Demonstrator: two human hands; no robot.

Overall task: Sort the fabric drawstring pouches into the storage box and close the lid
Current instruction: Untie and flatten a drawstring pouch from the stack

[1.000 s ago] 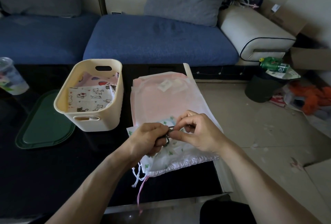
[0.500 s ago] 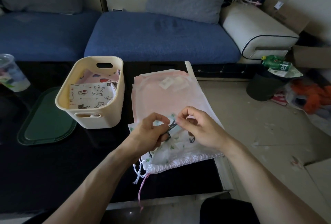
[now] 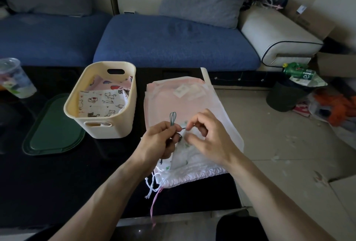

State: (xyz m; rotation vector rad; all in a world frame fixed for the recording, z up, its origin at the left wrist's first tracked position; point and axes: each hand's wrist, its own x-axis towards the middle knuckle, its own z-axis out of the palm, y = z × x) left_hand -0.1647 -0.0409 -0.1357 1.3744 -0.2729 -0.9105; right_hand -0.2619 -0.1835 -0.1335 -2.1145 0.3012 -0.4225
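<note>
**Cord loops now sticking up above left hand**

Since the earlier frame, both hands are sitting slightly higher over the pile, and the grey-green cord [image 3: 172,118] is now standing up in two loops above the left hand [image 3: 158,142]. Left hand is pinching the cord at the base of the loops, fingers closed on it. Right hand [image 3: 209,138] is gripping the cord's other end between thumb and forefinger, remaining fingers curled over the small white leaf-print pouch [image 3: 182,156]. That pouch is lying on top of the pink pouch stack [image 3: 173,103], centre frame, at the right edge of the black desk [image 3: 57,183]. White and pink drawstrings [image 3: 153,186] are trailing off the stack's near edge. Cream storage box [image 3: 102,98] is sitting left of the stack, open, with a cat-print pouch [image 3: 100,103] inside. Green lid [image 3: 52,128] is lying flat on the desk, touching the box's left side.
</note>
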